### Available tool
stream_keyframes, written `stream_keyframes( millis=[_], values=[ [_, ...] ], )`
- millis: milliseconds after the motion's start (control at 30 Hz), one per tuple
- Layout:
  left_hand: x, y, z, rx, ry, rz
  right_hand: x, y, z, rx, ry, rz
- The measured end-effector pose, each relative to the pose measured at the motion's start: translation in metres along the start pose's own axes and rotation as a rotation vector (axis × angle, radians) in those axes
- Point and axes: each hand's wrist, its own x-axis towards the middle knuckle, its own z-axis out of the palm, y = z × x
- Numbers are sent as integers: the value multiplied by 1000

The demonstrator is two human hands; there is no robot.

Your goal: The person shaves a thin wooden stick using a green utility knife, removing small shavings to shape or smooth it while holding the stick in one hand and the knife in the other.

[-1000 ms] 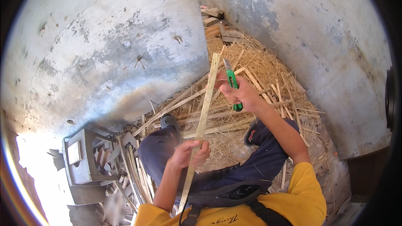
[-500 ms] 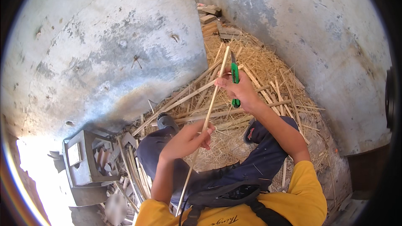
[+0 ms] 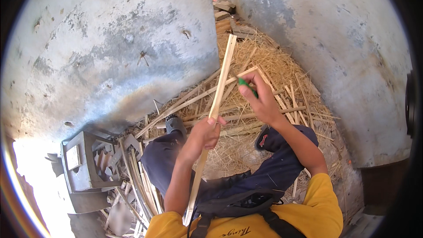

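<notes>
My left hand (image 3: 206, 133) is closed round a long pale wooden strip (image 3: 224, 76), gripping it near its middle. The strip slants up and away from my lap, its broad face showing and its far end over the shavings. In my right hand (image 3: 261, 99) is a green utility knife (image 3: 247, 87), its handle mostly covered by my fingers. The tip of the knife points toward the strip, with a small gap between them. Whether the blade is out is hard to make out.
Thin shavings (image 3: 264, 50) and loose wooden strips (image 3: 185, 102) cover the floor before my feet. A grey metal box-like frame (image 3: 90, 167) stands at the left, with scraps in and around it. Worn grey walls (image 3: 110, 53) rise ahead on both sides. A bag (image 3: 238, 202) lies across my waist.
The strip has turned so its broad face shows. My right hand has let go of it and moved slightly right and down, tilting the knife toward it. My left hand has closed firmly round the strip.
</notes>
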Motion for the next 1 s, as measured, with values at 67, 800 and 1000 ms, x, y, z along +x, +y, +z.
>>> stream_keyframes(
  millis=[67,800,1000],
  values=[
    [-2,-3,4,56,60,24,-4,-18,3,-253,-70,-136],
    [0,-25,2,572,310,251,-26,-4,34,-438,-114,-362],
    [-4,-21,4,608,313,250,-22,-2,32,-453,-82,-377]
  ],
)
